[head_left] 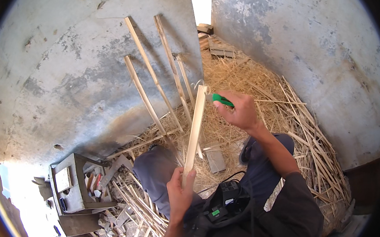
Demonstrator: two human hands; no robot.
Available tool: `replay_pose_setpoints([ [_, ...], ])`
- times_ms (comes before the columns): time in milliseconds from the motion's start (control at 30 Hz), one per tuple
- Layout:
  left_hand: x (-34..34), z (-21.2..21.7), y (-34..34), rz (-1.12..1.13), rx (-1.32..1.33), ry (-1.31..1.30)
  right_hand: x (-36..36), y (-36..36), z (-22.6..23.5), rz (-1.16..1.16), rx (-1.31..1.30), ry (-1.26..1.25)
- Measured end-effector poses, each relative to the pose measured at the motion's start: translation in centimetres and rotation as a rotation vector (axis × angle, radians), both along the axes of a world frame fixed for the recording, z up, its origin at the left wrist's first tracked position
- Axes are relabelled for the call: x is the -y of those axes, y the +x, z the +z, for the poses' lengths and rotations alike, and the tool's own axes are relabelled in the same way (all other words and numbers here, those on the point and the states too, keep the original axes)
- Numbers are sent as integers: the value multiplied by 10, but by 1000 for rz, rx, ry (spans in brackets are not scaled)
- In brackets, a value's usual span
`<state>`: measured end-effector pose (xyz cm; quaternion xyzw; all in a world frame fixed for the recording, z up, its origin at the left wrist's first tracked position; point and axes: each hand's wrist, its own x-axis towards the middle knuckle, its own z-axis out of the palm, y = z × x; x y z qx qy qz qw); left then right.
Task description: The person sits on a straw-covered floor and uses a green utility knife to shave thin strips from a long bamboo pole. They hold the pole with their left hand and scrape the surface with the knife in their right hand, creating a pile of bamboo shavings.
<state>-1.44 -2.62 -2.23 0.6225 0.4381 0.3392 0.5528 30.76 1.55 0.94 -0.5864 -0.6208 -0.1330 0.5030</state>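
Observation:
My left hand point(180, 193) grips the lower end of a pale flat wooden slat point(194, 129), which stands tilted up and away from me. At the slat's top end, my right hand point(240, 110) holds a green-handled knife point(222, 100); a thin curl of shaving sticks up there. The blade itself is too small to make out. My knees in dark blue trousers lie below the slat.
Several long split strips point(149, 73) lean against the grey wall. Straw and cut slats point(305, 132) cover the ground ahead and to the right. A grey concrete block point(71, 188) holding small items sits at the left. A black device point(224, 199) with a cable hangs at my chest.

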Motion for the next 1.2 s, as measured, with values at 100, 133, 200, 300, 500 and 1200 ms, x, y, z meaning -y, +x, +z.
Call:
replay_pose_setpoints([
  [100,8,2,-9,-60,-14,-53,-2,20,10,-127,-117,-105],
  [133,10,5,-12,-69,-29,-63,-5,31,16,-193,-156,-150],
  [200,14,10,-14,-83,-51,-80,0,42,25,-221,-235,-192],
  [300,6,5,-12,-48,-110,26,7,40,27,-76,-299,-165],
  [500,-19,4,-4,36,3,50,9,-26,0,292,-176,-173],
  [1200,-27,39,12,23,56,122,31,-83,-7,490,156,-177],
])
